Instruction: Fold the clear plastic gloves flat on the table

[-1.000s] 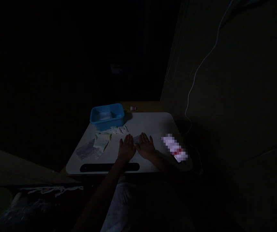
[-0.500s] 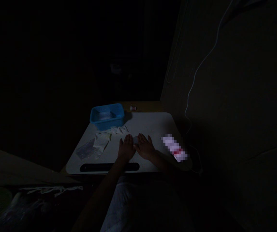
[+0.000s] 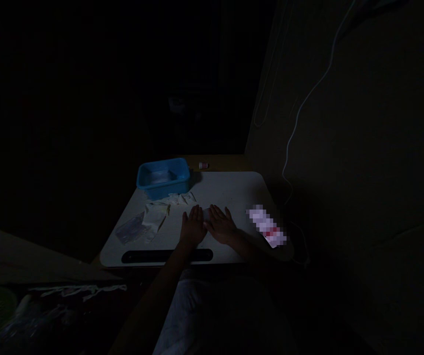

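Observation:
Both hands rest palm down near the middle of a white lap table (image 3: pixel 230 190). My left hand (image 3: pixel 193 227) lies flat with its fingers pointing away from me. Beside it, my right hand (image 3: pixel 221 226) is flat too, its thumb spread and its inner edge close to the left hand. Between the fingertips shows a small pale, flat piece (image 3: pixel 206 214), mostly covered by the hands; its kind I cannot make out. Left of the hands lie a crumpled white wrapper (image 3: pixel 156 217), a clear plastic sheet or bag (image 3: pixel 132 228) and another crumpled white piece (image 3: pixel 182 198).
A blue plastic basket (image 3: pixel 165 189) stands at the table's back left. Behind the table lies a small cup-like container (image 3: pixel 203 165). A lit, blurred phone-like object (image 3: pixel 267 227) is at the right. A white cable (image 3: pixel 297 118) hangs along the right wall. The room is dark.

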### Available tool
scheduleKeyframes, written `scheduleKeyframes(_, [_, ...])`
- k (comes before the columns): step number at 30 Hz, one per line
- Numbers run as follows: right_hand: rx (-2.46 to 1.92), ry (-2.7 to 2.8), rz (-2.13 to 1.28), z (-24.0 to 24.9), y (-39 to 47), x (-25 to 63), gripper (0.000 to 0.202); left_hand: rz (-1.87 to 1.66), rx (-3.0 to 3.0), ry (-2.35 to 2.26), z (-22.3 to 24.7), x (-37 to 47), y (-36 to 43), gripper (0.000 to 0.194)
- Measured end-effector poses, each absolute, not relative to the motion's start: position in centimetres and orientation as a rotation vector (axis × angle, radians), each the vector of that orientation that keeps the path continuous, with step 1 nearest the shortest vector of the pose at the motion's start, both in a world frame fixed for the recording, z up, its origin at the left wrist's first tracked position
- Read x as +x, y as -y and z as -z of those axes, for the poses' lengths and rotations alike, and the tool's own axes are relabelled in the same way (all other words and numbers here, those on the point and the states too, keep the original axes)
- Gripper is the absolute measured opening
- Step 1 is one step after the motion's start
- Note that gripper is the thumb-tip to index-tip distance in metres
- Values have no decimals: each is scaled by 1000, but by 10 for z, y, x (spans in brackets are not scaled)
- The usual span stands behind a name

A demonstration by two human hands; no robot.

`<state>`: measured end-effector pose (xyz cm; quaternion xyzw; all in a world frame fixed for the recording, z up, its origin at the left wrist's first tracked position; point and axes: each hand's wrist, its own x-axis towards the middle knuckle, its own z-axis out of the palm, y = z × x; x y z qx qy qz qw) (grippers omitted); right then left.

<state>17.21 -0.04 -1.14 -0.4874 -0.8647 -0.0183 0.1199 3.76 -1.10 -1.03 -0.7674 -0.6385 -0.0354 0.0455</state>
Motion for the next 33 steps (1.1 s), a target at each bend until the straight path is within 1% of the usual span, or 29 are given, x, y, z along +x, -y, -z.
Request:
scheduleKeyframes(5, [-1451,2533,49,12,-1,171,56,110,-2337,1961,11,37,11,56])
scheduleKeyframes(20, [-1350,2554,65,13,1,174,56,82,-2342,1964,8,38,12,57])
scheduleKeyframes(33, [-1374,2559,40,13,-1,173,55,96,-2327,1942,10,37,11,56])
